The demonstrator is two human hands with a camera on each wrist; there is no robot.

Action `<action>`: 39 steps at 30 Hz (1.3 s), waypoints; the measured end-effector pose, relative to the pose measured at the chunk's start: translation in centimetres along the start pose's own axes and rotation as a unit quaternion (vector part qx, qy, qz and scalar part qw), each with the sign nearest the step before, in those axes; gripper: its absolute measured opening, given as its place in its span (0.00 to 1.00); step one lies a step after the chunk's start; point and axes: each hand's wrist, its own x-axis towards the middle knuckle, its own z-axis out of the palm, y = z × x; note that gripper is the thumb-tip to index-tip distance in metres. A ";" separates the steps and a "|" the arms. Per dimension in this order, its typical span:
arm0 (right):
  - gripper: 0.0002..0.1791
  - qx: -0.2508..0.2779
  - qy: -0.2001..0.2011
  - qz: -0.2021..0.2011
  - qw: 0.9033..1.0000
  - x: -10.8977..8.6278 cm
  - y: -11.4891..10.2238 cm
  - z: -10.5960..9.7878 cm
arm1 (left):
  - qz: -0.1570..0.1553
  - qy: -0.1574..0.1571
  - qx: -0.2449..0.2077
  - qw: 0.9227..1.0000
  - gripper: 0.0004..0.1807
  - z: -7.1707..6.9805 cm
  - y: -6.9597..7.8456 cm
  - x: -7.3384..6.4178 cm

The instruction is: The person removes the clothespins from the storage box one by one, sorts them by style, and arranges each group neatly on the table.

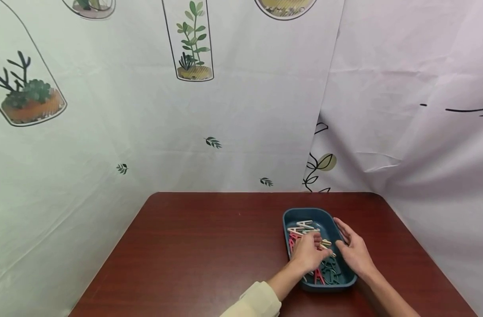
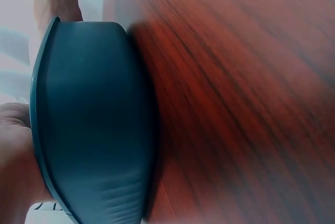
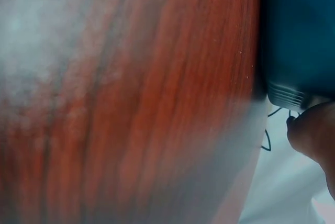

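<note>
A dark blue rectangular bin (image 1: 308, 212) holds several clips. White clothespins (image 1: 304, 224) lie toward its far end and pink clothespins (image 1: 292, 241) along its left side. Dark green clips (image 1: 330, 269) fill part of the near end, where a red clothespin (image 1: 319, 276) also lies. My left hand (image 1: 309, 254) reaches over the bin's left rim, fingers bent, beside gold-coloured clips (image 1: 326, 242); whether it pinches one is unclear. On the right side, my right hand (image 1: 354, 252) holds the bin's wall, thumb over the rim and fingers outside. In the left wrist view, the bin's wall (image 2: 94, 103) hides its contents.
The bin stands on the right part of a reddish-brown wooden table (image 1: 202, 246). Behind the table hangs a pale cloth (image 1: 241, 110) printed with plants, which continues along both sides.
</note>
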 end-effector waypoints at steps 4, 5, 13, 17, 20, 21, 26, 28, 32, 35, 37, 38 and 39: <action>0.36 0.003 -0.001 0.002 1.000 0.0 0.0 0.0 | -0.016 -0.022 0.006 1.000 0.25 0.1 0.0 0.1; 0.36 0.004 -0.001 0.002 1.000 0.0 0.0 0.0 | -0.019 -0.025 0.010 0.999 0.23 0.2 -0.1 0.1; 0.37 0.010 -0.003 0.007 1.000 0.2 0.1 0.1 | -0.021 -0.028 0.038 0.999 0.17 0.3 -0.2 0.3; 0.37 0.008 -0.001 0.007 1.000 0.2 0.1 0.1 | -0.016 -0.033 0.052 0.998 0.15 0.3 -0.2 0.3; 0.37 0.008 0.000 0.006 1.000 0.2 0.1 0.0 | -0.011 -0.038 0.071 0.997 0.16 0.3 0.0 0.2; 0.37 0.008 0.001 0.005 1.000 0.1 0.1 0.0 | -0.008 -0.041 0.080 0.996 0.16 0.3 0.0 0.2; 0.37 0.013 0.001 0.006 1.000 0.1 0.1 -0.1 | 0.011 -0.051 0.116 0.992 0.16 0.8 -0.4 0.6; 0.37 0.011 0.001 0.008 1.000 0.1 0.1 -0.1 | 0.020 -0.057 0.126 0.990 0.17 1.3 -1.3 1.2; 0.37 0.003 0.006 0.008 1.000 0.1 0.0 0.0 | 0.038 -0.060 0.136 0.988 0.17 2.3 -3.0 2.1; 0.37 0.003 0.008 0.007 1.000 0.1 0.0 0.0 | 0.048 -0.054 0.152 0.986 0.17 2.4 -3.0 2.0; 0.36 0.006 0.008 0.005 1.000 0.0 0.0 0.0 | 0.045 -0.057 0.163 0.984 0.17 2.1 -2.3 1.7; 0.36 0.007 0.007 0.006 1.000 0.0 0.0 0.0 | 0.040 -0.059 0.169 0.983 0.17 2.0 -1.9 1.5; 0.36 0.008 0.007 0.006 1.000 0.0 0.0 0.0 | 0.045 -0.056 0.184 0.980 0.17 2.0 -1.9 1.4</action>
